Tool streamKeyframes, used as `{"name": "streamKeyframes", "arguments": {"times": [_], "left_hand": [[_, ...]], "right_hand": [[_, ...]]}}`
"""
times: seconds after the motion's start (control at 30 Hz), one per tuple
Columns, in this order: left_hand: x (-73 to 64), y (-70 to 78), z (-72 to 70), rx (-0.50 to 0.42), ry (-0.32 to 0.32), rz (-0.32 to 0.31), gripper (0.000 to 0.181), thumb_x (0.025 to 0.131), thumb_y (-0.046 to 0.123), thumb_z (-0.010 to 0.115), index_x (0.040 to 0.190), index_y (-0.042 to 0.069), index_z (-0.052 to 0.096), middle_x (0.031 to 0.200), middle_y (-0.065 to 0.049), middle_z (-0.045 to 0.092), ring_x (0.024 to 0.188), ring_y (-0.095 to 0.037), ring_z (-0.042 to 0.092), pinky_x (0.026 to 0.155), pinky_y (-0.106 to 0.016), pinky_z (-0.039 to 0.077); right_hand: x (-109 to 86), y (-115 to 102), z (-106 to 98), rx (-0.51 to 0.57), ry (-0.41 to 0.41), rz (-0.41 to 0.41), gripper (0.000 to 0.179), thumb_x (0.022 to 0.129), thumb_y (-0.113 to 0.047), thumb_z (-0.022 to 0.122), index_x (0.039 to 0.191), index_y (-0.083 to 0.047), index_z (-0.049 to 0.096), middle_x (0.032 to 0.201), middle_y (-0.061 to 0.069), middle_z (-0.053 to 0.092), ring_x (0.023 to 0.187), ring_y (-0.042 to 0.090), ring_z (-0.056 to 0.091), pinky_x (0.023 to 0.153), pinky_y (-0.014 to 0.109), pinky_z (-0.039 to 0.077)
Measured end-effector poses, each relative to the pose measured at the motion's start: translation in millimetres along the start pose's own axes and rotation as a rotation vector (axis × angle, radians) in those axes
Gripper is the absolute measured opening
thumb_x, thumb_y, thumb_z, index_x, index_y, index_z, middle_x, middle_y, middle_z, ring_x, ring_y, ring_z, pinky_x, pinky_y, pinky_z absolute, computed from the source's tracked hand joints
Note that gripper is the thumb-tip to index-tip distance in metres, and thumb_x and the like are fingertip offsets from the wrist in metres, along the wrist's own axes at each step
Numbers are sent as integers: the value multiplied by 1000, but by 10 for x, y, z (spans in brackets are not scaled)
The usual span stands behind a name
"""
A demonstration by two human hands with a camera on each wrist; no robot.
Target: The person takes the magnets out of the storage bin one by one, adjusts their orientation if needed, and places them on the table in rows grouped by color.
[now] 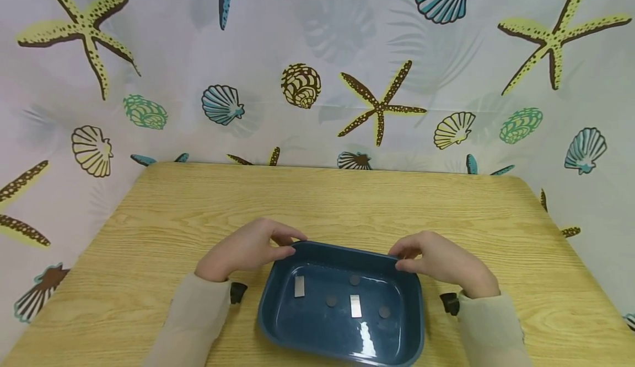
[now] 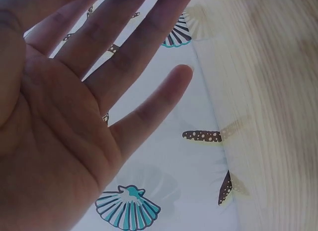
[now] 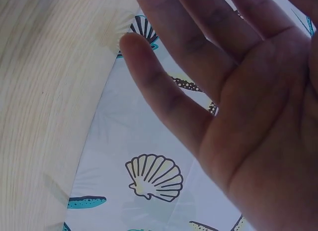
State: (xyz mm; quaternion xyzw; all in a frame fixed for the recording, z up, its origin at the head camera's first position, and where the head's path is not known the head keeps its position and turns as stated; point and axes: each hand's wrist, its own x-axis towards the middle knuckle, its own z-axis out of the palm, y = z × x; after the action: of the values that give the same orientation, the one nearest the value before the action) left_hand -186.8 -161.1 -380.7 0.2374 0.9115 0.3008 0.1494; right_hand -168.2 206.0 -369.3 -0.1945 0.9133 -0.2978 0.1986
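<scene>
A dark blue rectangular tray (image 1: 342, 336) lies on the table, slightly turned. Inside it are two small silvery rectangles, one left (image 1: 299, 286) and one near the middle (image 1: 355, 306), and three dull round discs (image 1: 384, 312). At the tray's far left corner my left hand (image 1: 253, 246) pinches the rim, thumb over the inner side and fingers beyond it. My right hand (image 1: 439, 259) pinches the far rim near the right corner in the same way. Both wrist views show the palms of the left hand (image 2: 59, 126) and right hand (image 3: 263, 107); the tray is not visible there.
The light wooden table (image 1: 163, 235) extends around the tray on all sides. Behind it hangs a white cloth (image 1: 268, 42) printed with starfish and shells, which also borders the table's left and right sides. Small black pieces (image 1: 450, 303) sit at the cuffs.
</scene>
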Motion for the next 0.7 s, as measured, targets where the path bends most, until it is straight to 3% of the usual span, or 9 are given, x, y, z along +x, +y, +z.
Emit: {"name": "streamKeyframes", "arguments": {"times": [0.7], "left_hand": [[-33,-124,-79,28,54,-29,33,99,11,66,131,16,72,122,-8,76,112,-25,72,87,-39,59]], "right_hand": [[11,-72,3,-34,52,13,25,94,-20,75,117,-11,73,103,-1,75,97,13,70,87,38,58]]}}
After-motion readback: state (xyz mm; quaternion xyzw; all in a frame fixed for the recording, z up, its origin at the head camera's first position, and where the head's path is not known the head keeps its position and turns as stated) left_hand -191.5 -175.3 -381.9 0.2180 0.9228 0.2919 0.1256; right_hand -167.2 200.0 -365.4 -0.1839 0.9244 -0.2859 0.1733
